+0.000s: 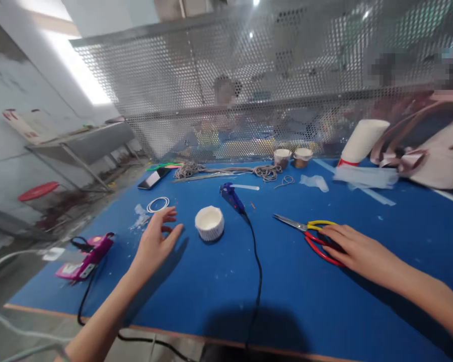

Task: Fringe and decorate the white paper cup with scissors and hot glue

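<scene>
My left hand [158, 240] hovers over the blue table, thumb and fingers apart, holding nothing. Just right of it stands a small white ribbed cup [210, 223], its opening facing up, with a gap between cup and hand. On the right, my right hand [350, 251] has its fingers around the handles of a pair of scissors [308, 227], one handle yellow and one red. The blades lie nearly closed and point left. Between cup and scissors lies a blue hot glue gun [232, 198], a translucent glue stick poking out of its back.
A black cord [257, 261] runs from the glue gun to the front edge. A purple power strip [89, 256], white rings [158, 204], a phone [153, 178], grey cord bundles [189, 171], two cups [302, 157] and a white roll [363, 141] lie around. A perforated metal screen [211, 95] borders the back.
</scene>
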`<state>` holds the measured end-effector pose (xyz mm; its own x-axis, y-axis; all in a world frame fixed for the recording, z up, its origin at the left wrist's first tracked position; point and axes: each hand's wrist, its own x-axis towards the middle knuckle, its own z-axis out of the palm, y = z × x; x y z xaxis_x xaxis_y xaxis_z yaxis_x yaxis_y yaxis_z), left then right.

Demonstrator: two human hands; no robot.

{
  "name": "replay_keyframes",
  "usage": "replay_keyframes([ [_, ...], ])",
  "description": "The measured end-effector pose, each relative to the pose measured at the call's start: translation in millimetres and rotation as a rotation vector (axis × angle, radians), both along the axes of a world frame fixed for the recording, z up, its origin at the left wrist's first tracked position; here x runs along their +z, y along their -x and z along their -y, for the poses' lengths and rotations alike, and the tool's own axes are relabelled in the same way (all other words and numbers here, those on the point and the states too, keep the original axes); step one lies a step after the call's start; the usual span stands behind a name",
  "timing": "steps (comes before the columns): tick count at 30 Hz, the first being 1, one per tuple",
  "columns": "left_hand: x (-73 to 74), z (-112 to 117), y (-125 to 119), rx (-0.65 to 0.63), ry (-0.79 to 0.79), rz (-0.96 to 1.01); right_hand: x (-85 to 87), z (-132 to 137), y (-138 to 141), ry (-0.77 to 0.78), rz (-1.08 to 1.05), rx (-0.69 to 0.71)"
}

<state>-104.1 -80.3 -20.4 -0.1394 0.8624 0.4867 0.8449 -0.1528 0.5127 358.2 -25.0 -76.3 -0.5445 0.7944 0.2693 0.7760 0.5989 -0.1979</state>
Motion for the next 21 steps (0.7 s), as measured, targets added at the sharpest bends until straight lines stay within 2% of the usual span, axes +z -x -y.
replay_keyframes([
  [3, 6.3, -6, -25, -0.198, 0.062, -0.031, -1.9, -4, 0, 0.041, -0.040, 0.022],
  [6, 6.5, -11, -39, -0.268, 0.140, -0.116, -5.5, -8, 0, 0.070, -0.106, 0.026],
  [9, 7.0, -16, -36, -0.302, 0.215, -0.068, -8.4, -6, 2, 0.095, -0.190, 0.004],
  [12, 9.9, -22, -19, -0.306, 0.261, 0.108, -7.5, -1, 4, 0.092, -0.253, -0.043],
  [16, 13.4, -28, -4, -0.246, 0.300, 0.472, -1.3, 4, 9, 0.130, -0.372, -0.046],
  [19, 14.3, -30, -5, -0.190, 0.335, 0.699, 1.6, 5, 16, 0.244, -0.497, -0.042],
  [21, 14.1, -30, -8, -0.167, 0.355, 0.766, 1.0, 7, 25, 0.387, -0.581, -0.058],
])
